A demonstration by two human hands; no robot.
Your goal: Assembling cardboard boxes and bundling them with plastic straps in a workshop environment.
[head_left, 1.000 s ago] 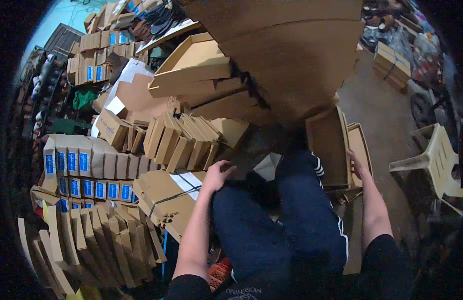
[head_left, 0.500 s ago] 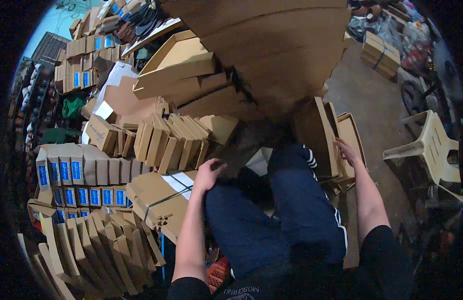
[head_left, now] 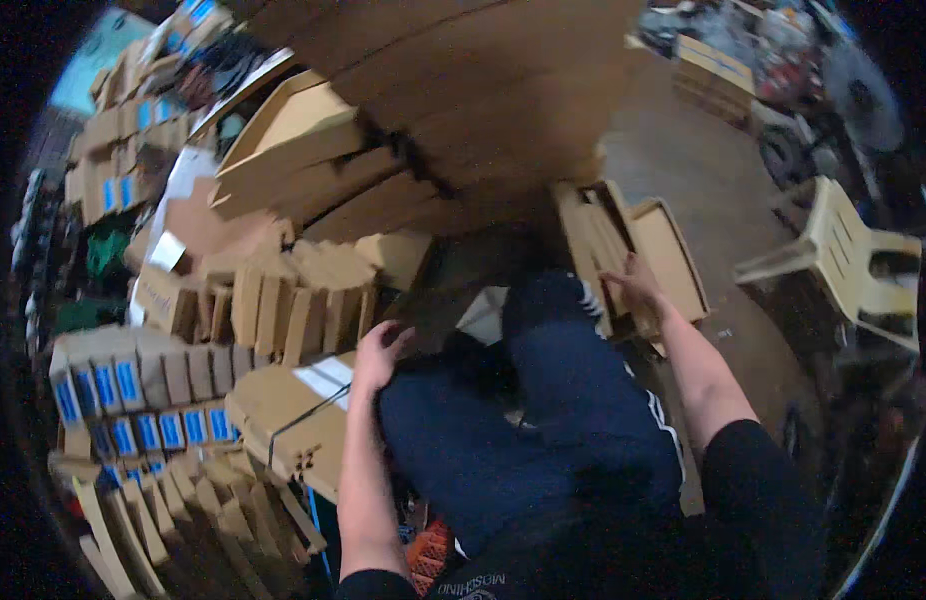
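At frame centre-left, the left hand [head_left: 380, 352] rests open-fingered on the edge of a strapped cardboard bundle [head_left: 288, 420]. The right hand [head_left: 635, 287] grasps a flat carton [head_left: 598, 245] right of centre, bare floor [head_left: 713, 190] open beyond it at upper right.

A bare brown concrete floor [head_left: 713, 190] fills the upper right of the frame, dimly lit and dusty. A pale plastic chair [head_left: 843, 260] stands at the right edge on that floor. Beyond it, in the upper right corner, a wooden crate [head_left: 718, 65] sits beside a heap of dark clutter [head_left: 813, 60] too blurred to make out. Big sheets of brown cardboard [head_left: 463, 90] lean across the top middle. The left side is crowded with stacked cardboard boxes [head_left: 283, 300], some bearing blue labels [head_left: 113, 380]. A patch of teal surface [head_left: 88, 50] shows in the upper left corner.
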